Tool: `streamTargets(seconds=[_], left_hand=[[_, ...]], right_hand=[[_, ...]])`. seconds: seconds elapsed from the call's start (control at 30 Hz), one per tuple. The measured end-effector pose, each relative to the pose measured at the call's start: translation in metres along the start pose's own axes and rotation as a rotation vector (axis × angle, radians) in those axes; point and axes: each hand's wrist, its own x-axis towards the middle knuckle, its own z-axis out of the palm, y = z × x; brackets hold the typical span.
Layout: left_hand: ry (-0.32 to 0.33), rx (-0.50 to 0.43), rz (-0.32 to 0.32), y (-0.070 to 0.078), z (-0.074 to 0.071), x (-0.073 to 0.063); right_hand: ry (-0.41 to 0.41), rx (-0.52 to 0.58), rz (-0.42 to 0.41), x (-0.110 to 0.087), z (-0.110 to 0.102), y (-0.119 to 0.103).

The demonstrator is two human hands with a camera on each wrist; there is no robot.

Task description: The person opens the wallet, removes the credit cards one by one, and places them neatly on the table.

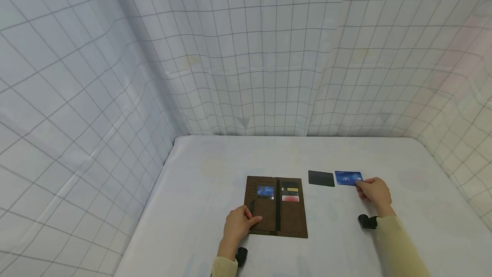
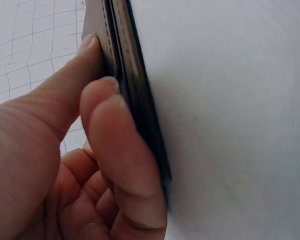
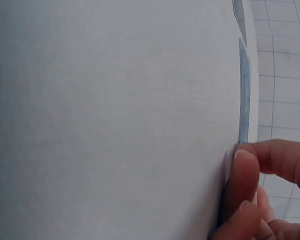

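An open brown wallet [image 1: 294, 221] lies flat on the white table, with a blue card [image 1: 265, 191] in its left half and several cards, one pink and white [image 1: 290, 198], in its right half. My left hand [image 1: 237, 225] pinches the wallet's lower left edge, the thumb on top. In the left wrist view, the wallet [image 2: 126, 45] shows edge-on beside the fingers. Right of the wallet lies a blue card marked VIP [image 1: 346, 177]; my right hand [image 1: 376, 192] pinches its right end between thumb and forefinger. The right wrist view shows that VIP card [image 3: 245, 95] edge-on.
A black card [image 1: 321, 178] lies between the wallet and the VIP card, close to the VIP card's left end. White cloth with a dark grid [image 1: 246, 54] hangs behind the table [image 1: 200, 208] and along both sides. Each wrist carries a small black camera [image 1: 367, 221].
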Motion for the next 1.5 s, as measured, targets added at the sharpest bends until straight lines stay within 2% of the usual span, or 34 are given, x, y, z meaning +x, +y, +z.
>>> streamTargets(seconds=[0.13, 0.57, 0.7, 0.83, 1.0, 1.27, 1.37, 1.5], left_hand=[[0.001, -0.001, -0.006, 0.000, -0.001, 0.000], [-0.010, 0.003, -0.010, -0.001, -0.001, 0.001], [-0.006, 0.009, -0.010, -0.001, -0.002, 0.000], [-0.006, 0.008, -0.008, -0.001, -0.002, 0.000], [-0.012, 0.000, -0.003, -0.002, -0.001, 0.001], [-0.005, -0.006, 0.005, -0.001, -0.001, 0.004], [-0.013, -0.010, -0.009, 0.000, -0.002, 0.003], [-0.022, -0.013, -0.022, 0.000, -0.003, 0.001]], right_hand=[[0.029, -0.036, 0.012, 0.000, 0.001, -0.002], [0.025, -0.048, 0.011, -0.002, 0.002, -0.002], [0.089, -0.115, -0.010, -0.005, 0.012, -0.008], [0.110, -0.152, -0.067, -0.013, 0.031, -0.026], [0.010, -0.123, -0.209, -0.021, 0.064, -0.058], [-0.256, -0.058, -0.531, -0.035, 0.127, -0.092], [-0.301, -0.080, -0.625, -0.043, 0.144, -0.097], [-0.308, -0.132, -0.679, -0.052, 0.159, -0.105]])
